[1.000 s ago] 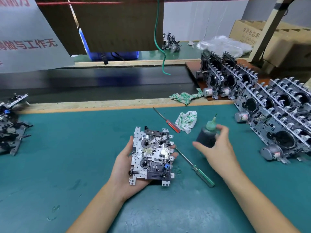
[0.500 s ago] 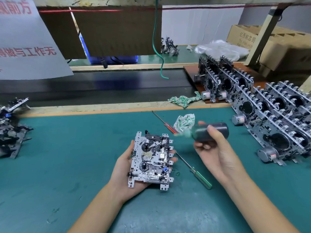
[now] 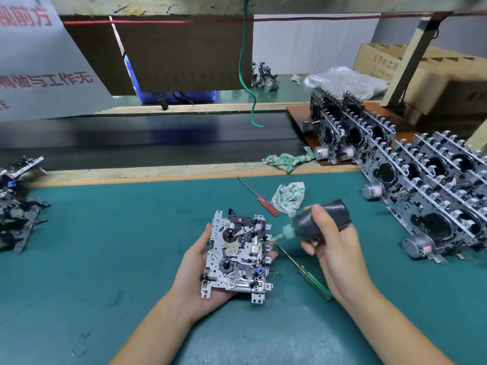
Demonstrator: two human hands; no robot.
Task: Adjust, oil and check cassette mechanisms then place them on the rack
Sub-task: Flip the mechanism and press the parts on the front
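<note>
Head view: we are at the oiling step. Our left hand (image 3: 203, 264) cradles the silver metal cassette mechanism plate (image 3: 237, 256) above the green tabletop's middle; our right hand (image 3: 334, 246) grips the dark squeeze oil bottle (image 3: 322, 221), green nozzle seemingly touching the plate's right edge. Next calls for one measured drop. A green-handled screwdriver (image 3: 315, 284) lies beneath; racked mechanisms (image 3: 434, 196) line the right edge.

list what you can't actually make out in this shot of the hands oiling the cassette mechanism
All in the head view:
- Oil bottle nozzle tip: too small to tell whether it touches the cassette mechanism.
- Mechanism's underside: hidden by the left hand beneath it.
- Right hand palm: faces away.
- Pile of mechanisms at left: cut off by the frame edge.
- Green screwdriver handle end: behind the right wrist.
</note>
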